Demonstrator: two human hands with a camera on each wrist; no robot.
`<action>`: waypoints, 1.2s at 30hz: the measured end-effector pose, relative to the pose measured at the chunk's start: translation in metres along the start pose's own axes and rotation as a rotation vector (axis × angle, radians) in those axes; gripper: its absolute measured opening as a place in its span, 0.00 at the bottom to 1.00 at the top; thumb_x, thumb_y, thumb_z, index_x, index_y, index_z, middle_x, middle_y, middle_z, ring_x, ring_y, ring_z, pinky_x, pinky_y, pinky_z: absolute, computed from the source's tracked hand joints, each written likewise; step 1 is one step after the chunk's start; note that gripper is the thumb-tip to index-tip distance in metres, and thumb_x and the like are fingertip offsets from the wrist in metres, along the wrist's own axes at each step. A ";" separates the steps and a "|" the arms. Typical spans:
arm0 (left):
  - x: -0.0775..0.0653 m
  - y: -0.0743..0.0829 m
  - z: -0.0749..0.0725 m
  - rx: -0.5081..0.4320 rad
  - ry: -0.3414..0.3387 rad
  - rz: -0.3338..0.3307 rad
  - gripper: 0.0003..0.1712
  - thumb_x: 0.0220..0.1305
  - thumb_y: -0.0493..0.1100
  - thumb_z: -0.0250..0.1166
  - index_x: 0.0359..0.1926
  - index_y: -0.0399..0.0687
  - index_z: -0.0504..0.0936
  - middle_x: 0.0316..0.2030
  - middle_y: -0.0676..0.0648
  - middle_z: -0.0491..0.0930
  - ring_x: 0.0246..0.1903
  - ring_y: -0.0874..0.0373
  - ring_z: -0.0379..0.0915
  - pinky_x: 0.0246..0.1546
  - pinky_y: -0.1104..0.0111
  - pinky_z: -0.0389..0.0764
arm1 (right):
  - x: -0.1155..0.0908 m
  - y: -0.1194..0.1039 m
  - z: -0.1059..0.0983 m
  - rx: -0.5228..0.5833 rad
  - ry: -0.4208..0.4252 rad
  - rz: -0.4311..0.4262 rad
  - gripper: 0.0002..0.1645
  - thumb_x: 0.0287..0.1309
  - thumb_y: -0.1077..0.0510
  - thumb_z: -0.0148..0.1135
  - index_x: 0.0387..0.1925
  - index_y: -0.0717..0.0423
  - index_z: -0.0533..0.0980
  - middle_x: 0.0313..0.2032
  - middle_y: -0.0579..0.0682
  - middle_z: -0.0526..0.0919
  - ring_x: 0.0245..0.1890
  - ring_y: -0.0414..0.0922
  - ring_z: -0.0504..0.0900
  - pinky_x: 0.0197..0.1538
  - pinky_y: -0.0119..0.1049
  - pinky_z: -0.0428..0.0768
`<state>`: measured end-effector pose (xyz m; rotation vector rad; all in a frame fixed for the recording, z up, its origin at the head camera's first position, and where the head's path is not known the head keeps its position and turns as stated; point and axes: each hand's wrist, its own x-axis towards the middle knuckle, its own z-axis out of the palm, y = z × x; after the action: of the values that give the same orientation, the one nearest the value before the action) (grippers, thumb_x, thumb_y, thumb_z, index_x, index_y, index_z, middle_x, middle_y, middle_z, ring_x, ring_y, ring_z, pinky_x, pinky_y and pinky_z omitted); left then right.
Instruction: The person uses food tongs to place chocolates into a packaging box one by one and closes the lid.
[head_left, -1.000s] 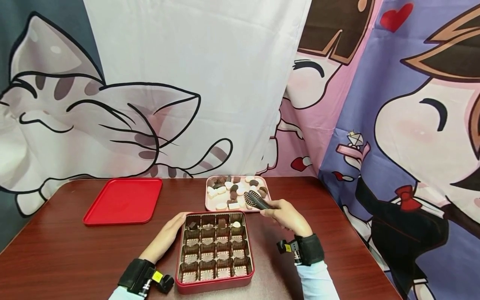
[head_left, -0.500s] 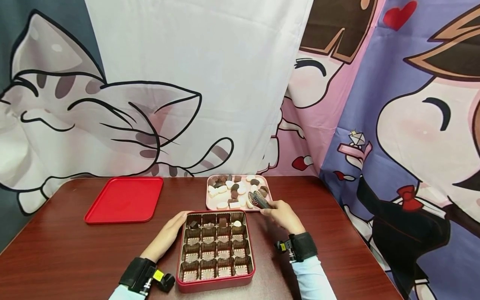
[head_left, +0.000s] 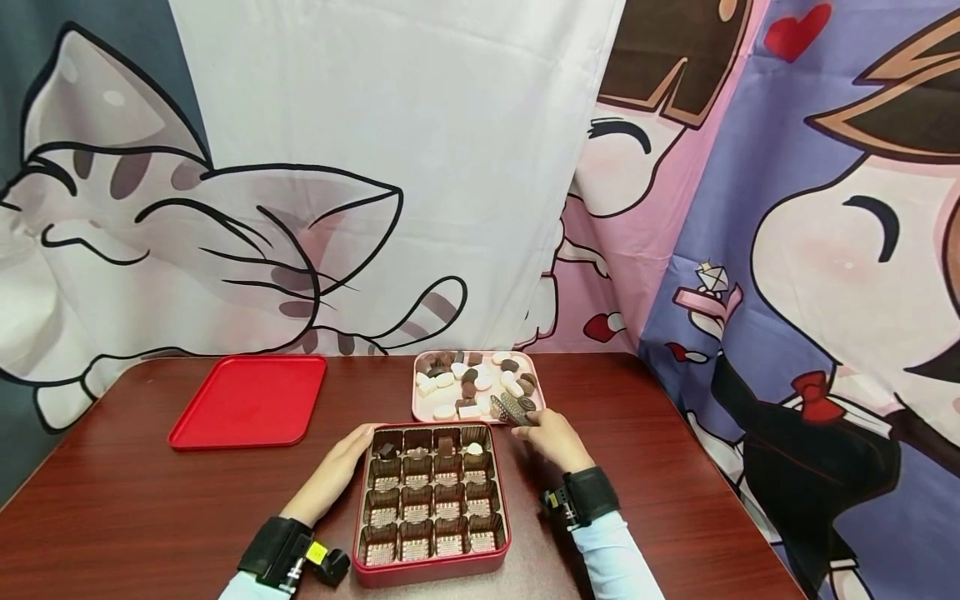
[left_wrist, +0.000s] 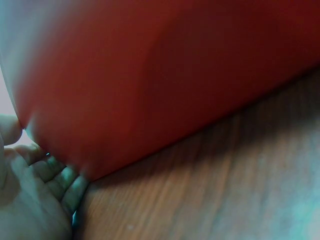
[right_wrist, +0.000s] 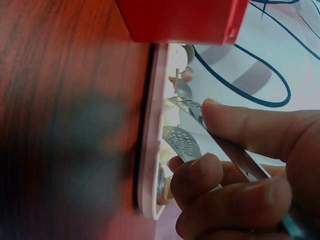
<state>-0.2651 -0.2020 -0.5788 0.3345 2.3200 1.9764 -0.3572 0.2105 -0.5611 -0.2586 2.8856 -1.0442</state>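
A red box (head_left: 431, 573) with a gold compartment insert stands near me in the head view. Chocolates, dark, brown and white, lie in its far row. My left hand (head_left: 333, 475) grips the box's far left corner; in the left wrist view its bent fingers (left_wrist: 57, 180) press the red wall. My right hand (head_left: 557, 442) holds dark tongs with perforated tips (right_wrist: 182, 144), the tips apart, over the near right part of a pink tray (head_left: 429, 408). Brown, dark and white chocolates (head_left: 468, 389) are spread on that tray. Whether the tips touch a piece cannot be made out.
A flat red tray (head_left: 247, 400) lies on the left of the brown wooden table (head_left: 187, 508). Behind the table hangs a cartoon-printed cloth (head_left: 480, 167). The red box's far edge sits just in front of the pink tray.
My right hand has moved left and a little nearer to me. The tongs have come lower over the pink tray, and their tips now stand visibly apart. My left hand stays on the box.
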 end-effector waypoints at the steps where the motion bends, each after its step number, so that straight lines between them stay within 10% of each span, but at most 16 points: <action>1: 0.000 0.000 0.001 -0.002 0.005 -0.003 0.37 0.90 0.62 0.49 0.78 0.37 0.73 0.75 0.35 0.72 0.78 0.42 0.60 0.66 0.81 0.63 | 0.000 0.000 0.000 0.003 -0.005 0.006 0.09 0.65 0.49 0.76 0.40 0.50 0.89 0.23 0.43 0.81 0.25 0.45 0.79 0.31 0.42 0.79; 11: 0.001 0.000 0.000 0.027 0.013 -0.015 0.37 0.90 0.62 0.48 0.78 0.37 0.73 0.75 0.35 0.73 0.78 0.40 0.59 0.66 0.80 0.63 | -0.026 -0.033 -0.019 0.055 -0.041 -0.007 0.25 0.70 0.53 0.72 0.60 0.68 0.85 0.21 0.47 0.81 0.20 0.44 0.79 0.26 0.39 0.79; 20: 0.000 0.002 0.002 0.031 0.003 -0.045 0.42 0.90 0.63 0.47 0.82 0.32 0.65 0.80 0.31 0.64 0.82 0.36 0.51 0.80 0.47 0.53 | -0.027 -0.035 -0.023 0.138 -0.046 -0.050 0.08 0.69 0.57 0.70 0.35 0.59 0.86 0.15 0.43 0.74 0.15 0.40 0.73 0.19 0.36 0.71; 30: 0.003 -0.005 -0.001 0.001 -0.015 0.020 0.35 0.90 0.61 0.48 0.77 0.40 0.75 0.73 0.38 0.75 0.69 0.69 0.68 0.66 0.80 0.65 | -0.025 -0.023 -0.027 0.160 -0.042 -0.133 0.10 0.73 0.54 0.68 0.34 0.54 0.85 0.17 0.44 0.75 0.16 0.42 0.73 0.18 0.40 0.70; 36: 0.002 -0.004 0.000 -0.004 0.004 -0.011 0.36 0.89 0.61 0.50 0.77 0.37 0.74 0.74 0.35 0.73 0.77 0.45 0.61 0.66 0.81 0.63 | -0.058 -0.071 -0.063 0.200 -0.080 -0.091 0.12 0.71 0.57 0.68 0.48 0.63 0.86 0.21 0.50 0.79 0.17 0.42 0.74 0.18 0.36 0.71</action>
<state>-0.2676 -0.2021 -0.5827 0.3172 2.3149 1.9783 -0.2980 0.2063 -0.4671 -0.4130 2.6960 -1.2946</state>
